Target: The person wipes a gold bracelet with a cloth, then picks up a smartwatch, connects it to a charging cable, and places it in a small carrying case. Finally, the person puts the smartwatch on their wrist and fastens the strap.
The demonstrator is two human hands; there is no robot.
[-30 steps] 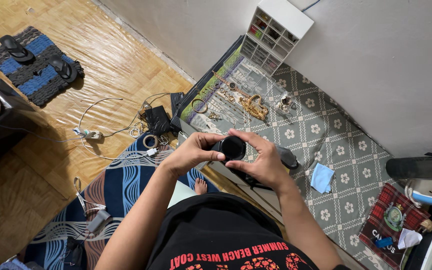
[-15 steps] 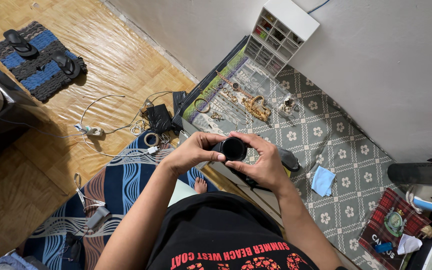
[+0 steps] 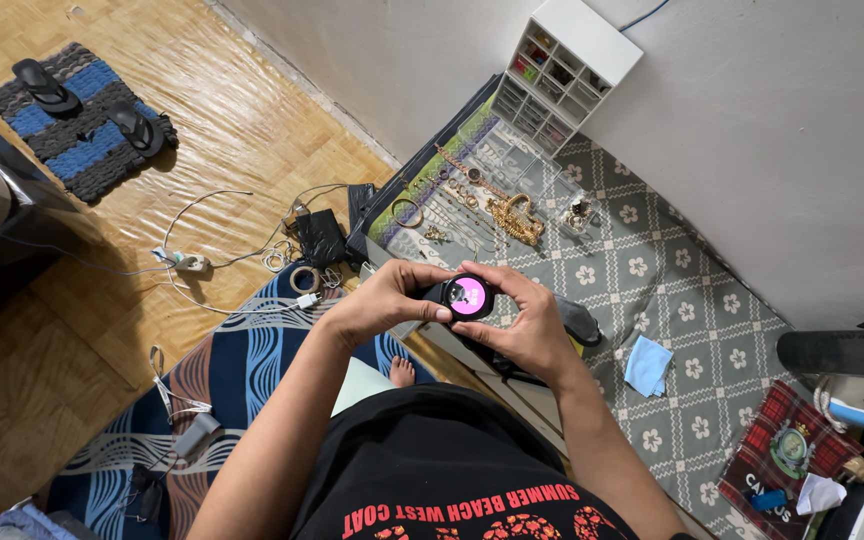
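Gripping, between both sets of fingertips: round black smartwatch (image 3: 468, 298), pink-lit face turned upward, left hand (image 3: 384, 303) pinching its left edge, right hand (image 3: 522, 328) cupping right and underside, strap probably trailing beneath the fingers, equally near both.
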